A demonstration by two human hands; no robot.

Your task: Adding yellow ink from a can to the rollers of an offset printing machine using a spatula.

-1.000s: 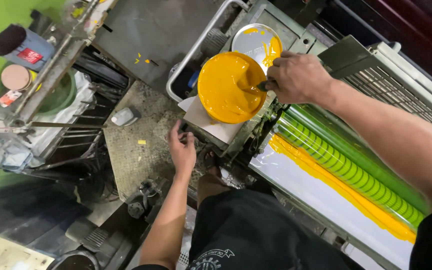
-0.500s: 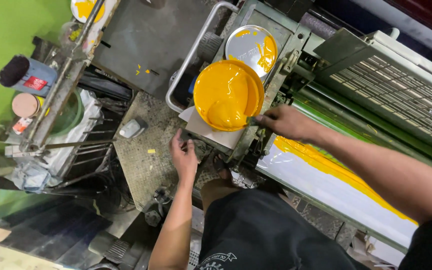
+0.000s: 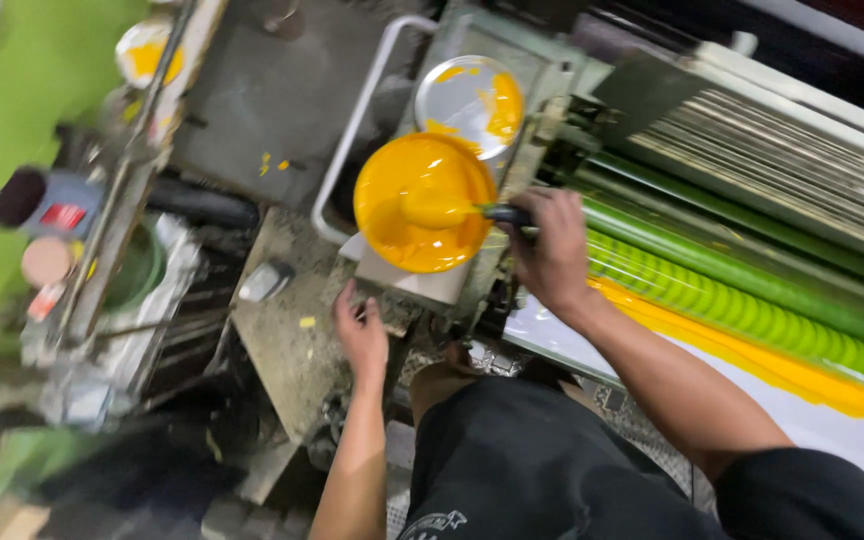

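1. The right hand (image 3: 552, 245) has a closed grip on a dark-handled tool (image 3: 505, 213), whose tip is in the round can of yellow ink (image 3: 417, 205).
2. The left hand (image 3: 362, 335) rests open and flat on the dirty grey machine ledge (image 3: 292, 350), holding nothing.
3. The can stands just beside the green rollers (image 3: 732, 290).

We note a print workshop: a press with green ink rollers (image 3: 742, 270), yellow ink spread on its tray (image 3: 762, 365), an open ink can (image 3: 422, 205), and grimy metal machine surfaces (image 3: 287, 345).

Open round ink can (image 3: 422, 205) — brimful of glossy yellow, beside the rollers (image 3: 732, 290)
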